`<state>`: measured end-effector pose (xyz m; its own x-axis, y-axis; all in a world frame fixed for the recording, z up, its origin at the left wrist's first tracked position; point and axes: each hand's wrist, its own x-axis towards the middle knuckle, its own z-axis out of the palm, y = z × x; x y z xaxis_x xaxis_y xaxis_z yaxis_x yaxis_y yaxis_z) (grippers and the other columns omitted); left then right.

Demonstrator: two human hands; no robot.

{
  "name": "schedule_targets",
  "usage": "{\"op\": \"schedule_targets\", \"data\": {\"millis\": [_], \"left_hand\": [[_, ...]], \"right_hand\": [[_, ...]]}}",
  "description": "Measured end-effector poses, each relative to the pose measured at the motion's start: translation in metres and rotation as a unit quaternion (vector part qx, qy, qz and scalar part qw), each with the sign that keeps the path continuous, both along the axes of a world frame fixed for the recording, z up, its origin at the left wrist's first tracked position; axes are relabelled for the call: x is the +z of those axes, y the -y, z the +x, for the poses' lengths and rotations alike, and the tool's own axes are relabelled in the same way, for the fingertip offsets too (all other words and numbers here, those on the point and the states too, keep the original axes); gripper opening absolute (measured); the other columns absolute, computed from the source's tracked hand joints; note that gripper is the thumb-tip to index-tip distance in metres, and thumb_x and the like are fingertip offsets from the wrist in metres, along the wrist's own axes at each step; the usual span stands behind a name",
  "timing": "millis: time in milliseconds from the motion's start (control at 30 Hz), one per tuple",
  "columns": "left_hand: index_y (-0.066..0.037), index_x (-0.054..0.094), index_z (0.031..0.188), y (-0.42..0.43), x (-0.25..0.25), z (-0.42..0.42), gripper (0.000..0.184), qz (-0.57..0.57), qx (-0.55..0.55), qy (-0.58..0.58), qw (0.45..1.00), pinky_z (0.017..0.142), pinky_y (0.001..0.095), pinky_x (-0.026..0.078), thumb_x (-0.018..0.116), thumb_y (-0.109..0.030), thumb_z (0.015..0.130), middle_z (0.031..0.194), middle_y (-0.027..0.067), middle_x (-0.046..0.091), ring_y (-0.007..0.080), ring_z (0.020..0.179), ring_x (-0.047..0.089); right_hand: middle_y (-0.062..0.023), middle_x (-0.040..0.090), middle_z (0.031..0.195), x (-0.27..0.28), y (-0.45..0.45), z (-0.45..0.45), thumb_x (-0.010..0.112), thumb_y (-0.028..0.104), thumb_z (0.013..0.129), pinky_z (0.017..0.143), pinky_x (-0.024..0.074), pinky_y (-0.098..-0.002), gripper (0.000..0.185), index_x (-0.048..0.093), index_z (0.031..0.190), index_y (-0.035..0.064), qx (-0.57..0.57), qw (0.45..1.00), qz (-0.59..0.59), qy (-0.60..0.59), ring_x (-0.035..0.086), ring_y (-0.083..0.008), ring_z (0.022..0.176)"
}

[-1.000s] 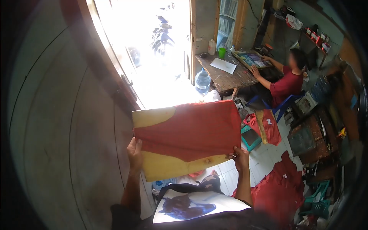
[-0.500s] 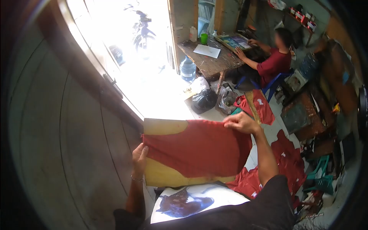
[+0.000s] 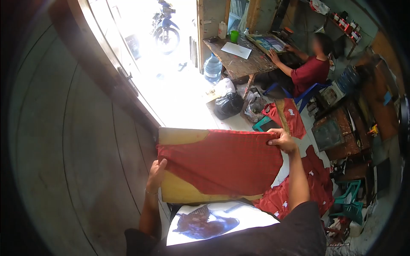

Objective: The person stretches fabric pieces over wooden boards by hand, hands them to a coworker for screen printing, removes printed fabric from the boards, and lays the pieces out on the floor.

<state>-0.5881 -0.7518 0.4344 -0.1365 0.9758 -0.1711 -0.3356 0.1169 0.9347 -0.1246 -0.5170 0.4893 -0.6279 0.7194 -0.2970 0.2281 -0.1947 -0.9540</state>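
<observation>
A red cloth piece (image 3: 226,164) lies over a yellowish board (image 3: 179,187), which shows at its upper left and along its lower edge. My left hand (image 3: 156,174) is closed on the left edge of the board and cloth, thumb on top. At the upper right corner of the cloth, my right hand (image 3: 282,140) pinches its edge between thumb and fingers. Whether the right fingers also grip the board cannot be made out.
Another person in a red shirt (image 3: 314,70) sits at a wooden table (image 3: 232,64). Red cloth pieces (image 3: 311,179) lie on the floor at right. A black bag (image 3: 228,104) and a water jug (image 3: 212,68) stand near the doorway.
My right hand has gone from the lower right corner to the upper right one, then slid further right along the top edge. The view has shifted, and the left hand keeps its hold.
</observation>
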Motion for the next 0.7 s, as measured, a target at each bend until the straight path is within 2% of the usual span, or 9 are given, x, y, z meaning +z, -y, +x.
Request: {"op": "schedule_targets", "data": {"millis": [33, 100, 200, 433, 500, 533, 600, 633, 700], "left_hand": [[0.003, 0.06, 0.109, 0.0, 0.001, 0.002, 0.03, -0.001, 0.0, 0.001, 1.0, 0.074, 0.025, 0.05, 0.056, -0.022, 0.096, 0.097, 0.0043, 0.066, 0.0092, 0.084, 0.061], [0.002, 0.061, 0.105, -0.002, 0.007, 0.007, 0.03, -0.016, 0.014, 0.033, 0.999, 0.068, 0.0252, 0.051, 0.065, -0.024, 0.091, 0.092, 0.0037, 0.067, 0.0086, 0.077, 0.061], [0.002, 0.062, 0.103, -0.004, 0.012, 0.006, 0.031, -0.016, -0.022, 0.027, 0.999, 0.068, 0.0252, 0.051, 0.068, -0.025, 0.089, 0.091, 0.0037, 0.067, 0.0089, 0.077, 0.062], [0.001, 0.063, 0.099, -0.004, 0.001, 0.002, 0.031, 0.007, -0.022, 0.015, 1.0, 0.065, 0.0243, 0.051, 0.07, -0.026, 0.087, 0.089, 0.0029, 0.066, 0.0083, 0.075, 0.062], [0.001, 0.064, 0.097, -0.003, -0.002, 0.005, 0.026, -0.03, 0.077, -0.032, 0.996, 0.064, 0.0236, 0.05, 0.07, -0.023, 0.088, 0.086, 0.0023, 0.066, 0.0079, 0.073, 0.061], [0.001, 0.064, 0.097, -0.004, -0.002, 0.004, 0.026, -0.029, 0.075, -0.032, 0.996, 0.064, 0.0236, 0.05, 0.07, -0.023, 0.088, 0.086, 0.0023, 0.066, 0.0079, 0.073, 0.061], [0.001, 0.063, 0.102, -0.005, 0.0, -0.002, 0.021, -0.014, -0.003, -0.014, 1.0, 0.063, 0.024, 0.051, 0.066, -0.014, 0.089, 0.092, 0.0041, 0.067, 0.0085, 0.075, 0.062], [0.001, 0.063, 0.102, -0.007, 0.002, -0.003, 0.021, -0.014, -0.002, -0.013, 1.0, 0.063, 0.024, 0.051, 0.066, -0.014, 0.089, 0.092, 0.0041, 0.067, 0.0085, 0.075, 0.062], [0.003, 0.06, 0.11, -0.009, 0.01, -0.005, 0.024, -0.045, -0.066, 0.005, 0.997, 0.069, 0.0256, 0.052, 0.061, -0.005, 0.088, 0.102, 0.0073, 0.066, 0.0109, 0.084, 0.064]], "right_hand": [[-0.006, 0.069, 0.094, -0.011, 0.008, -0.001, 0.072, 0.001, 0.076, 0.073, 0.0514, -0.0257, 0.024, 0.066, 0.1, -0.0003, -0.03, 0.997, -0.029, -0.065, 0.064, -0.0113, 0.081], [-0.0115, 0.069, 0.102, -0.015, 0.027, -0.01, 0.067, 0.0, 0.079, 0.08, 0.0536, -0.0297, 0.03, 0.065, 0.109, -0.0021, -0.092, 0.978, -0.073, -0.173, 0.066, -0.0151, 0.087], [-0.012, 0.069, 0.102, -0.024, 0.044, -0.019, 0.066, 0.003, 0.082, 0.083, 0.0539, -0.0314, 0.026, 0.065, 0.107, -0.0033, -0.155, 0.957, -0.058, -0.239, 0.067, -0.0168, 0.088], [-0.0093, 0.069, 0.102, -0.024, 0.06, -0.026, 0.065, 0.007, 0.086, 0.083, 0.0532, -0.0293, 0.027, 0.063, 0.112, -0.0029, -0.198, 0.953, 0.001, -0.23, 0.066, -0.0148, 0.087], [-0.009, 0.069, 0.103, -0.023, 0.064, -0.033, 0.065, 0.007, 0.086, 0.083, 0.0531, -0.0293, 0.028, 0.063, 0.112, -0.0028, -0.218, 0.949, 0.027, -0.227, 0.066, -0.0145, 0.088], [-0.0087, 0.069, 0.103, -0.023, 0.065, -0.033, 0.065, 0.006, 0.086, 0.083, 0.053, -0.0292, 0.028, 0.063, 0.113, -0.0027, -0.236, 0.945, 0.052, -0.223, 0.066, -0.0141, 0.088], [-0.009, 0.069, 0.103, -0.02, 0.067, -0.032, 0.065, 0.005, 0.085, 0.083, 0.0529, -0.0291, 0.028, 0.063, 0.112, -0.003, -0.236, 0.946, 0.045, -0.218, 0.065, -0.0143, 0.089], [-0.0093, 0.069, 0.103, -0.018, 0.068, -0.032, 0.065, 0.004, 0.085, 0.083, 0.0528, -0.029, 0.028, 0.063, 0.112, -0.0032, -0.235, 0.948, 0.037, -0.213, 0.065, -0.0145, 0.089], [-0.0099, 0.069, 0.103, -0.015, 0.068, -0.029, 0.065, 0.002, 0.084, 0.082, 0.0533, -0.029, 0.028, 0.063, 0.112, -0.0036, -0.227, 0.949, 0.028, -0.215, 0.066, -0.015, 0.088]]}}
